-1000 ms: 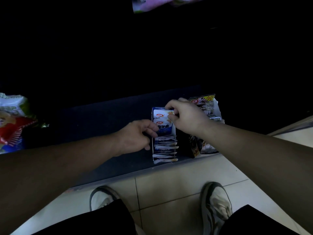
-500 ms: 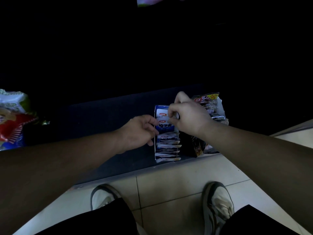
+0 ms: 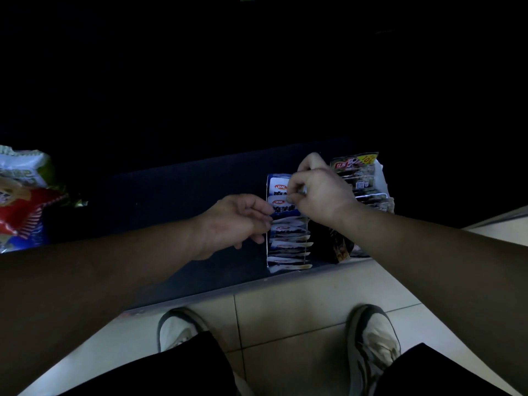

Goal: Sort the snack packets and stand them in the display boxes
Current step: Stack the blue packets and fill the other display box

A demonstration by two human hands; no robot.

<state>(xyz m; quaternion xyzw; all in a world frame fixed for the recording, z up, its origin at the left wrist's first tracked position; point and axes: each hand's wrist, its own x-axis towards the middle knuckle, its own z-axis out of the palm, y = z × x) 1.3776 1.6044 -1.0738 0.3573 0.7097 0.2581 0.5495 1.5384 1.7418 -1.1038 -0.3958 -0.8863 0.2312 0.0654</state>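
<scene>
The snack packets (image 3: 287, 238) are blue and white with a red-orange logo. At three o'clock, dark packets (image 3: 361, 178) carry a red-and-yellow header. At nine o'clock, a bag (image 3: 25, 215) shows red-and-white stripes.

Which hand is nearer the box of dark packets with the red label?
Right. The right hand is just left of the dark-packet box, pinching a blue-and-white packet. The left hand is farther left, beyond the blue-and-white box.

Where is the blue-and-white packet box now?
In the head view the blue-and-white box stands right of centre on the shelf, between the left hand and the box of dark packets; the right hand pinches a packet at its far end.
</scene>
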